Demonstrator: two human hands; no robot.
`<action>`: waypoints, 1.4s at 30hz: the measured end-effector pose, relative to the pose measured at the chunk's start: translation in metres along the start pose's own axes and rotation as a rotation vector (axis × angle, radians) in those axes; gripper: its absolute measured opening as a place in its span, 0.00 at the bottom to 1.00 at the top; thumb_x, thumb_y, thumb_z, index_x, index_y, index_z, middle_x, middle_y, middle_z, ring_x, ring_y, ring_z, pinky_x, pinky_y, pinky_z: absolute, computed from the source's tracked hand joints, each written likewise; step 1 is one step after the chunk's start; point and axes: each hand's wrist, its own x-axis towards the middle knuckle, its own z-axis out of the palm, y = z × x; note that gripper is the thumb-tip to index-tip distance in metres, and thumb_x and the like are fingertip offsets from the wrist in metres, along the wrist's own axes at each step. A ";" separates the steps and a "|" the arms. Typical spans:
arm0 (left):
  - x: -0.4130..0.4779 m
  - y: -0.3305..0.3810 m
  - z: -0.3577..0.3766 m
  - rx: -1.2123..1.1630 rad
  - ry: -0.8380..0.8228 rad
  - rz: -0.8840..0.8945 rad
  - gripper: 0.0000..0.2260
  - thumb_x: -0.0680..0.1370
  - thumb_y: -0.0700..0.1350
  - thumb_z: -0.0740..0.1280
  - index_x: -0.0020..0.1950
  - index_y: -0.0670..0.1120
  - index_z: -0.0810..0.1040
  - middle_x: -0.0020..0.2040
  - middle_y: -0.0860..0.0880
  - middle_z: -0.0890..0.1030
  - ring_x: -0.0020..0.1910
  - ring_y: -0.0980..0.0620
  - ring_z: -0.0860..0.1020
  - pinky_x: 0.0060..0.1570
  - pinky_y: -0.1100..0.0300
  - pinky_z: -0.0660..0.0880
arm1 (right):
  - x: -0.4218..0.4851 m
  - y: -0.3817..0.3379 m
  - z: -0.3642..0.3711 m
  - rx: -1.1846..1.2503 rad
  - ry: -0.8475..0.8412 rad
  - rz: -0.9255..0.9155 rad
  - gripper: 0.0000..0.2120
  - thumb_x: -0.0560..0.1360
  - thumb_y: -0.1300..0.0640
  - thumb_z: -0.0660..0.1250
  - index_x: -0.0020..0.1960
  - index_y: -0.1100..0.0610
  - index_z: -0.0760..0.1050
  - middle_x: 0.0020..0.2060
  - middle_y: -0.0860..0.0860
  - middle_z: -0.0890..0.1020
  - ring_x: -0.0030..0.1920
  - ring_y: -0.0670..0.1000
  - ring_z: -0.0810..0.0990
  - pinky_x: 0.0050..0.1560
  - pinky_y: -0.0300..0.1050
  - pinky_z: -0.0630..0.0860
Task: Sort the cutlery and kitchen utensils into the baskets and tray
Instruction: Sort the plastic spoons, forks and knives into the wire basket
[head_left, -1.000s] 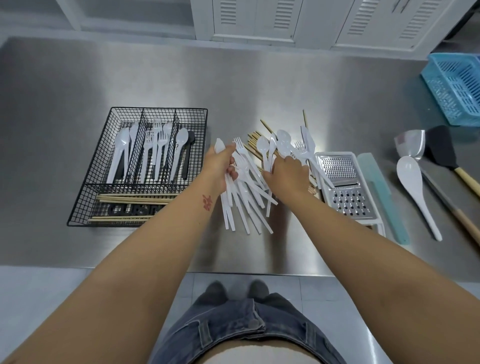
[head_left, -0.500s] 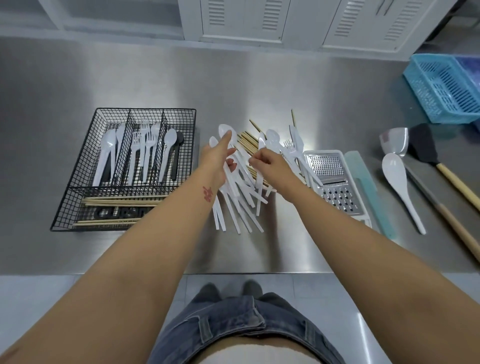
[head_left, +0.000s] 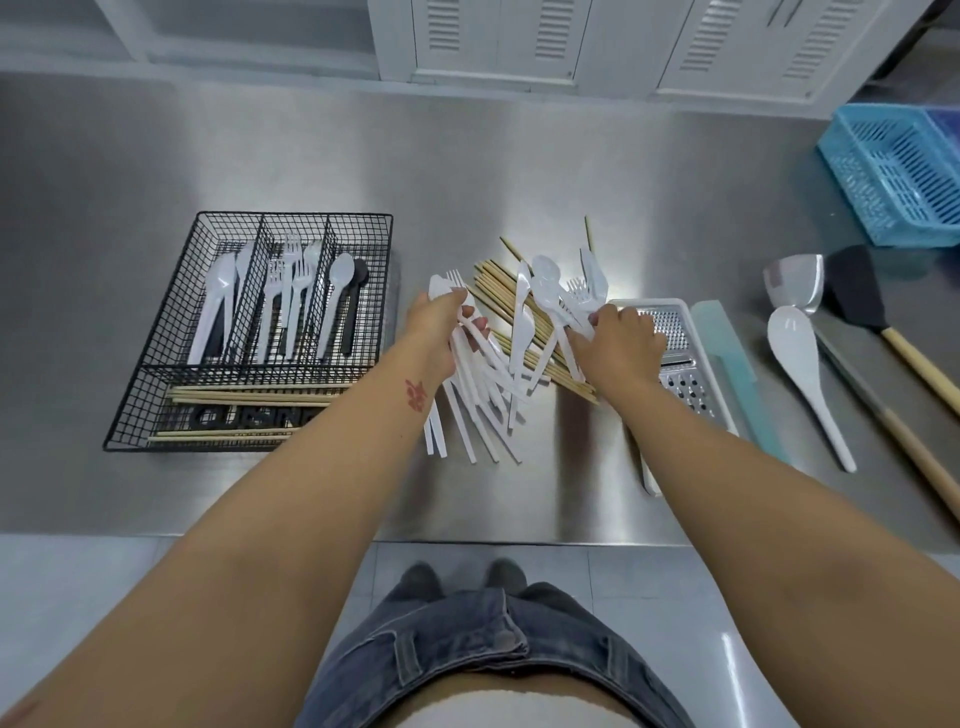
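Observation:
A black wire cutlery tray stands at the left; its compartments hold white plastic knives, forks, spoons and wooden chopsticks. My left hand grips a bunch of white plastic cutlery just right of the tray, handles fanning toward me. My right hand reaches into the loose pile of white forks and spoons lying over wooden chopsticks; its fingers curl round some of those pieces. A blue plastic basket sits at the far right.
A white box grater lies flat right beside my right hand, a pale green spatula next to it. Further right lie a white rice paddle, a metal turner, a black spatula and wooden handles. Table edge runs near me.
My right hand has moved right, from the bundle in my left hand to the pile by the grater. My left hand keeps its bunch, shifted slightly left.

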 end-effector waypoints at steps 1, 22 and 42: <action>0.001 0.000 0.000 0.013 -0.001 -0.002 0.07 0.79 0.40 0.66 0.56 0.45 0.72 0.38 0.44 0.74 0.27 0.49 0.75 0.29 0.57 0.77 | 0.002 -0.001 0.001 -0.016 0.004 -0.004 0.22 0.77 0.42 0.60 0.62 0.57 0.72 0.59 0.57 0.76 0.61 0.59 0.71 0.59 0.54 0.66; 0.004 0.004 -0.001 0.094 -0.015 -0.013 0.10 0.78 0.42 0.67 0.59 0.46 0.74 0.41 0.44 0.77 0.35 0.48 0.77 0.36 0.55 0.79 | 0.013 -0.005 0.001 0.205 -0.151 0.057 0.12 0.79 0.46 0.58 0.54 0.53 0.68 0.44 0.51 0.78 0.50 0.57 0.76 0.58 0.55 0.60; -0.017 0.001 0.008 -0.083 -0.074 -0.037 0.14 0.73 0.53 0.74 0.50 0.48 0.75 0.39 0.44 0.80 0.32 0.51 0.79 0.31 0.61 0.78 | -0.012 -0.039 -0.050 1.183 -0.589 0.127 0.06 0.77 0.61 0.64 0.53 0.56 0.76 0.43 0.51 0.79 0.37 0.49 0.75 0.37 0.42 0.68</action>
